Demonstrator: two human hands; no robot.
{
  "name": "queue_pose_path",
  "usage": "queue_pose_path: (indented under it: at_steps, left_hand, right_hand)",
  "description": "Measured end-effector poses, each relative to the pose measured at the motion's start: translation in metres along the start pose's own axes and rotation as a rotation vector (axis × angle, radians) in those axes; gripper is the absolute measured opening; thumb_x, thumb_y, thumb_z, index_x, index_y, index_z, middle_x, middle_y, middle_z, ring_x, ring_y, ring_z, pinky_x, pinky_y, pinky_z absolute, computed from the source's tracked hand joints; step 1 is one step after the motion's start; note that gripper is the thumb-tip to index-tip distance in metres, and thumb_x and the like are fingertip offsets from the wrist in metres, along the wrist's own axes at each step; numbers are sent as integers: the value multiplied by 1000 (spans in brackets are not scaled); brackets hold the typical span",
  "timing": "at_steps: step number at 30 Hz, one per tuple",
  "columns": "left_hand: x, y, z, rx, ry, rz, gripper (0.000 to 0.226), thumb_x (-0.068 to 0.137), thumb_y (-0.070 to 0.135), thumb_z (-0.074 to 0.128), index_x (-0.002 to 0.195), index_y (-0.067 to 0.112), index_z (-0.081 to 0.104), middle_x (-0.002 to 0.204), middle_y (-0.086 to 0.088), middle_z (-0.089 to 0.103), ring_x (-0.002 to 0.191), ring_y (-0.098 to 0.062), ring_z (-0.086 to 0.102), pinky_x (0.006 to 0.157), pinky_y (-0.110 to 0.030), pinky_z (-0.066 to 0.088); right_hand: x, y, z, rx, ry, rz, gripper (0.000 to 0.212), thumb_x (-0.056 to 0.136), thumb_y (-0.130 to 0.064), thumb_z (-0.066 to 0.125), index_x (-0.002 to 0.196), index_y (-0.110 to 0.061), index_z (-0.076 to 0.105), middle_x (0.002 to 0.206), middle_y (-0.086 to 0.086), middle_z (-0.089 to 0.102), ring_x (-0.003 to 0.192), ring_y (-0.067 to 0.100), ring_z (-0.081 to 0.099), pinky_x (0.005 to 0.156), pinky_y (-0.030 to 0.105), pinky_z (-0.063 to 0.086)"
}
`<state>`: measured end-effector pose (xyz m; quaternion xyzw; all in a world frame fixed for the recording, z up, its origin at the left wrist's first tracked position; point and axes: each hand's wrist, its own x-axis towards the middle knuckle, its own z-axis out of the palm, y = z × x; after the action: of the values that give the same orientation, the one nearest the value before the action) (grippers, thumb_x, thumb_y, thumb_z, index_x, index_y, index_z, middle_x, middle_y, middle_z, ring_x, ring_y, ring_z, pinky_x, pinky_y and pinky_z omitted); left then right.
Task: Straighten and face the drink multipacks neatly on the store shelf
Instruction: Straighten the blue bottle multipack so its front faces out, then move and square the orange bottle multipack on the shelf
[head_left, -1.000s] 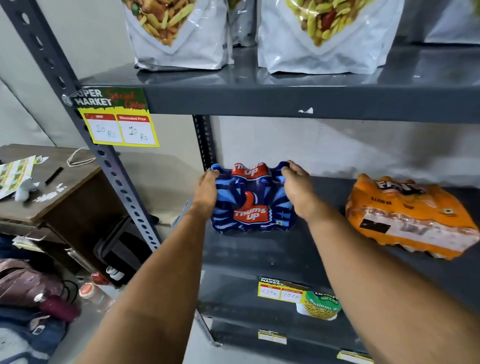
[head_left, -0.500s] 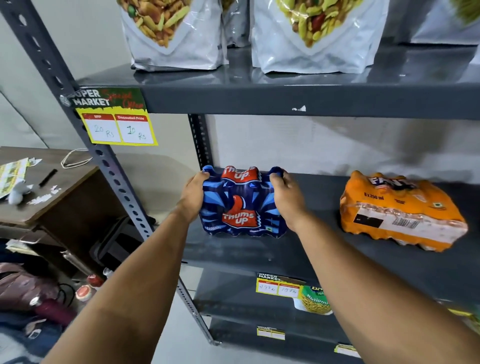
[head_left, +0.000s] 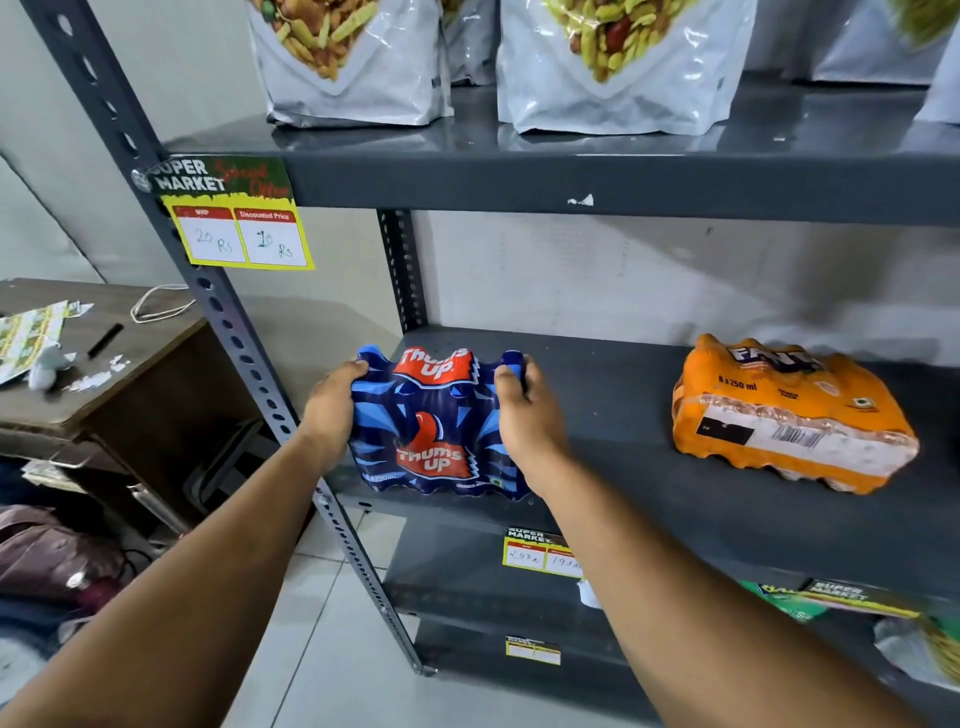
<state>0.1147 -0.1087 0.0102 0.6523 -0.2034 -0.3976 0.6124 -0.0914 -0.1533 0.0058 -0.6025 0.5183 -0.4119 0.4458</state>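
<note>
Hands, left (head_left: 332, 410) and right (head_left: 524, 415), grip blue multipack (head_left: 434, 431) between them.

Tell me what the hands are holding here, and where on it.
Both hold the blue multipack: left hand on its left side, right hand on its right side, fingers at the top corners.

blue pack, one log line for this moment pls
step: facing blue pack | left hand: grips left side | right hand: grips right side | orange pack: untouched, skewed

Bare shelf (head_left: 613, 415) between blue pack (head_left: 434, 426), orange pack (head_left: 789, 415); probably passable.
</note>
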Motion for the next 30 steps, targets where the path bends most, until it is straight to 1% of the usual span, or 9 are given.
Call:
queue_pose_path:
  at_steps: [8,11,13,15,18,20,24,28,30]
  left_hand:
    - [-6,13,3,63,-17,-68,20,89,33,58,96,14,62,60,-4,76,69,-25,70,67,-38,55]
    - [-9,45,13,240,-69,-22,28,91,11,48,114,12,64,98,-9,71,89,-31,67,78,-41,56]
    - [-8,71,34,493,-54,168,33,90,2,45,109,16,69,103,-3,62,100,-27,58,86,-34,51]
    - [-12,90,66,670,-75,337,26,92,2,47,100,12,69,107,-8,64,100,-22,52,77,-29,43]
    - [-20,102,128,734,-231,420,44,99,19,51,140,6,49,148,-14,48,132,-28,48,101,-29,38]
    - [-32,96,174,798,-299,485,55,100,30,51,148,8,38,157,-11,37,143,-25,37,112,-27,29]
    - [-58,54,257,769,-383,395,66,100,42,46,152,7,28,160,-10,33,141,-28,39,111,-36,36]
    - [-77,0,324,764,-370,264,62,99,45,44,131,-8,45,110,-20,59,96,-31,59,71,-33,40]
    - [-83,-17,347,757,-366,217,64,98,46,44,131,-9,46,108,-24,62,94,-35,60,74,-36,43]
  right_hand:
    - [-1,-5,-6,-11,-46,-3,37,98,-46,40,114,-17,56,116,8,67,107,30,63,94,50,51]
    - [5,-7,-23,-167,-186,-36,69,93,-67,31,138,-16,46,143,11,55,130,32,51,109,49,40]
    - [16,-11,-41,-276,-173,-87,88,89,-74,22,155,-15,24,160,11,33,145,30,34,117,47,29]
    - [33,-15,-68,-355,-63,-171,88,91,-72,21,156,-12,18,163,11,26,148,29,28,119,48,26]
    - [62,-12,-123,-603,83,-218,76,98,-60,28,154,-9,24,163,11,26,150,31,21,119,51,20]
    - [79,2,-168,-759,142,-129,73,98,-59,29,153,-11,26,163,7,25,151,31,15,119,53,15]
    - [90,45,-257,-1005,205,83,71,95,-61,29,142,-10,40,155,10,38,148,37,20,116,56,20]
    - [92,80,-334,-994,178,158,67,96,-56,31,136,-5,50,145,20,49,134,41,44,108,49,38]
    - [91,90,-358,-935,105,134,56,102,-43,30,136,-5,52,143,26,50,130,42,48,107,46,40]
